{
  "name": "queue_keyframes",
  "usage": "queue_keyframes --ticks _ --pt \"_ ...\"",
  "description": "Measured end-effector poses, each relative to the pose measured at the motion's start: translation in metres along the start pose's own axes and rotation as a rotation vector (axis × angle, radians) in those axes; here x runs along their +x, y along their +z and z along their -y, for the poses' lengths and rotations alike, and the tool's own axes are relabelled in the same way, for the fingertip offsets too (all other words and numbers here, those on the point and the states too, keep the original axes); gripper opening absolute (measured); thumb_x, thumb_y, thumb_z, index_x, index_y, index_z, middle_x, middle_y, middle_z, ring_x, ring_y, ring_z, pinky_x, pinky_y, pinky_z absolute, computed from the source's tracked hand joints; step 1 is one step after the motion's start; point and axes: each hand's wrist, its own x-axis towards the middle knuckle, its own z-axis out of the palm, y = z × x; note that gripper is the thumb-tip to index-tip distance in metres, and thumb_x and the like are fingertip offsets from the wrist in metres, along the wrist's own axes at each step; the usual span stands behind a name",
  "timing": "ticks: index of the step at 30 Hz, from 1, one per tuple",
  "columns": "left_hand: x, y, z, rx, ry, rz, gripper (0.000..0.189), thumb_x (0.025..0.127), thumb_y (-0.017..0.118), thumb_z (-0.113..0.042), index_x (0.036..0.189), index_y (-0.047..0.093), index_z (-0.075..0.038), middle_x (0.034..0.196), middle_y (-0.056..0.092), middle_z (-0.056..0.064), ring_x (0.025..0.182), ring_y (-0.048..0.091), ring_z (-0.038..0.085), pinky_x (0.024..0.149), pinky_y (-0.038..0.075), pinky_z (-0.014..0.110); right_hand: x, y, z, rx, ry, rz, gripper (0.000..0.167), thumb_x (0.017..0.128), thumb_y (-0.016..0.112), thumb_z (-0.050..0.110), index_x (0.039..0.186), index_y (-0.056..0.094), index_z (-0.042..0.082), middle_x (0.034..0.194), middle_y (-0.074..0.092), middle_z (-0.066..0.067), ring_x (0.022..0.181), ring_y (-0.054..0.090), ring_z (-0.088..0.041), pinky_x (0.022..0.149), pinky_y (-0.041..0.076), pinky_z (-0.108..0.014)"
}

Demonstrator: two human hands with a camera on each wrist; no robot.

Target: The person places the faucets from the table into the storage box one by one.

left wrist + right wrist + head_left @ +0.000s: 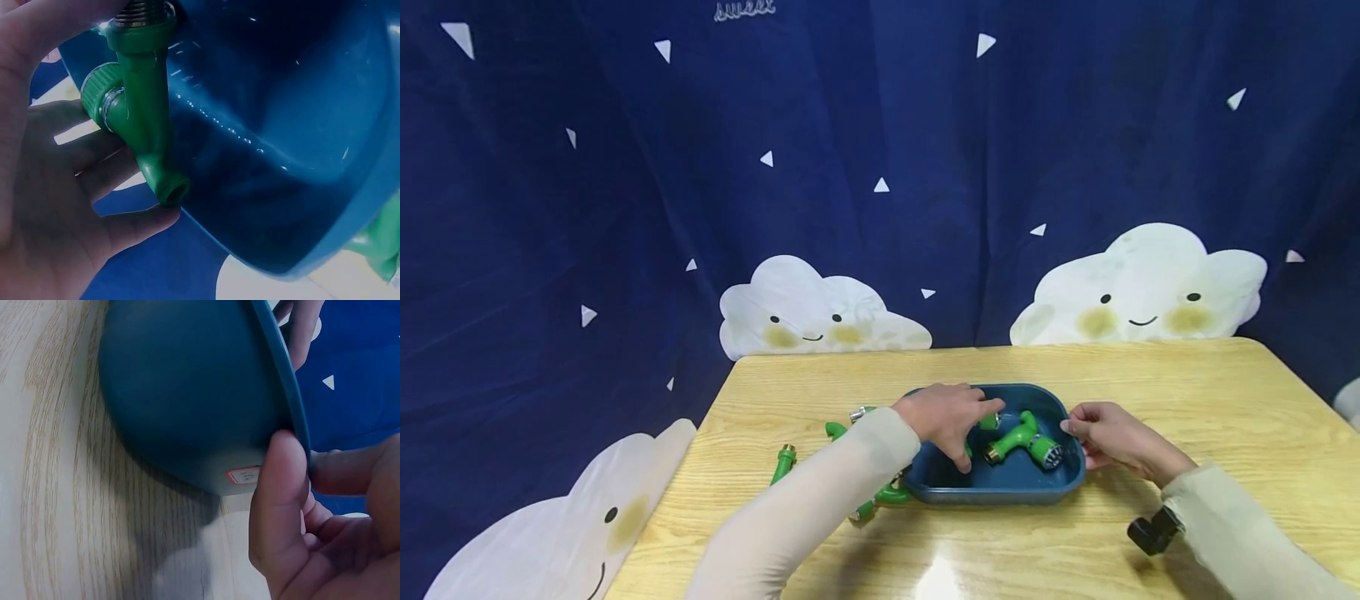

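Note:
A dark blue plastic tub (940,483) stands on the wooden table. My left hand (947,417) reaches over its left part, fingers spread downward. In the left wrist view that hand holds a green tap (144,100) with a metal threaded end and a ribbed knob, its fingers behind the body and one fingertip at the spout. Another green tap (1021,437) lies on the tub floor to the right. My right hand (1116,446) pinches the tub's right rim between thumb and fingers; the right wrist view shows the tub's outer wall (187,394) beside it.
Left of the tub, several green tap pieces lie on the table, among them a piece with a brass end (784,462) and one by the tub's corner (887,496), partly hidden by my left sleeve (820,500). A dark blue curtain (850,217) hangs behind the table.

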Motion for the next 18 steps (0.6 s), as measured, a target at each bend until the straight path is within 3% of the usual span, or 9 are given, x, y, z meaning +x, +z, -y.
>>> queue_keyframes --ticks 11,18 --pt "0.009 0.003 -0.002 0.028 0.006 -0.020 0.104 0.076 0.078 -0.059 0.158 0.023 -0.030 0.149 0.044 -0.004 0.129 0.049 0.012 0.097 0.051 0.032 0.002 0.000 -0.001 -0.003 -0.007 0.008 0.020 0.104 0.047 0.017 0.097 0.052 -0.002 0.071 0.051 0.001 0.060 0.055 -0.008 0.057 0.056 -0.025" --pt "0.018 0.005 -0.006 0.100 0.037 -0.006 0.103 0.075 0.076 -0.063 0.158 0.026 -0.028 0.138 0.051 -0.005 0.113 0.056 0.008 0.089 0.053 0.025 0.001 -0.002 0.000 0.011 0.022 -0.003 0.019 0.104 0.048 0.016 0.098 0.052 -0.001 0.070 0.051 0.001 0.061 0.055 -0.008 0.057 0.056 -0.025"
